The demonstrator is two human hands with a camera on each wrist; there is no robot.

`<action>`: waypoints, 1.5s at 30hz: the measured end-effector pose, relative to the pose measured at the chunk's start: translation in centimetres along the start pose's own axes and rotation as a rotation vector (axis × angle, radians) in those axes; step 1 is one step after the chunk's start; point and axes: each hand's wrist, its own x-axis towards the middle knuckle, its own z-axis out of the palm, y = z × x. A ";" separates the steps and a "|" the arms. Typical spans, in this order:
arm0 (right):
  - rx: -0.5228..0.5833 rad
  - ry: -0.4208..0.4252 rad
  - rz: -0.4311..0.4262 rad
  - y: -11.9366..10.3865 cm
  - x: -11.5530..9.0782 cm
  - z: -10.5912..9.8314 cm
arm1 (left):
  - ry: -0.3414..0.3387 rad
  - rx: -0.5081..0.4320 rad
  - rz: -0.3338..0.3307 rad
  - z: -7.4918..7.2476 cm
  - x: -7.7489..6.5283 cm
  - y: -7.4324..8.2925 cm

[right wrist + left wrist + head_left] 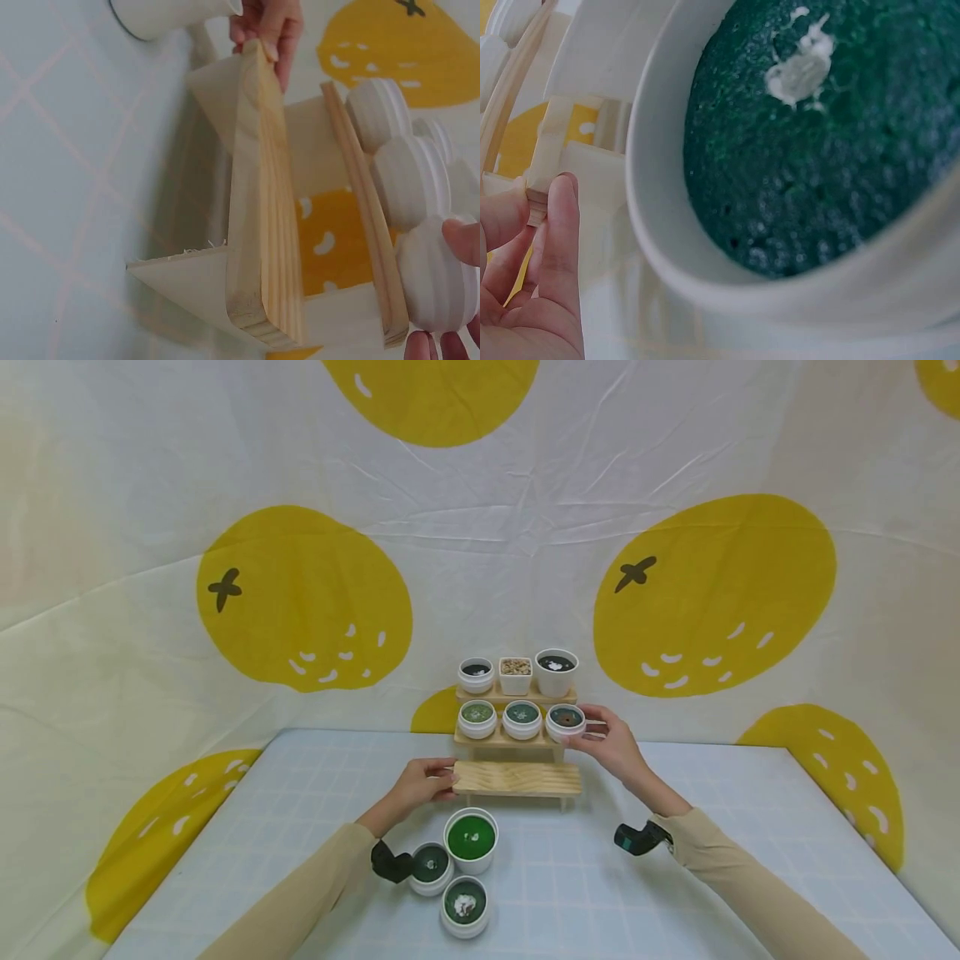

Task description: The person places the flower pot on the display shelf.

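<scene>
A stepped wooden stand has a lowest board (pixel 517 779) with a wavy grain. My left hand (pixel 416 785) pinches the left end of that board; the left wrist view shows the thumb and fingers (pixel 562 240) on either side of the wood. On the middle step sit three round white bowls with greenish contents. My right hand (pixel 615 750) holds the rightmost bowl (pixel 566 723), which has a brown spot on its dark filling. In the right wrist view, thumb and fingertips grip that ribbed bowl (pixel 433 274) at the end of the middle board (pixel 367 217).
Along the top step (pixel 517 695) stand a round bowl (pixel 476 677), a square cup of tan bits (pixel 515 677) and a taller cup (pixel 557 673). In front of the stand are a tall green-filled cup (pixel 471 841) and two bowls (pixel 464 907). A patterned cloth (pixel 480 568) hangs behind.
</scene>
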 end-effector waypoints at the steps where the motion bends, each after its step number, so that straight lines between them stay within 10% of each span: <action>1: 0.000 0.002 -0.002 0.0 0.0 0.1 | -0.001 0.001 0.006 0.0 0.0 0.0; 23: 0.053 0.148 -0.088 0.4 -1.1 1.5 | -0.021 -0.018 0.034 0.0 -0.3 -0.1; 33: -0.024 0.336 -0.339 0.1 -3.3 3.4 | -0.015 -0.022 0.030 -0.1 -0.2 0.0; 45: -0.054 0.236 -0.427 -0.2 -5.9 6.1 | -0.016 -0.036 0.029 -0.1 -0.1 -0.1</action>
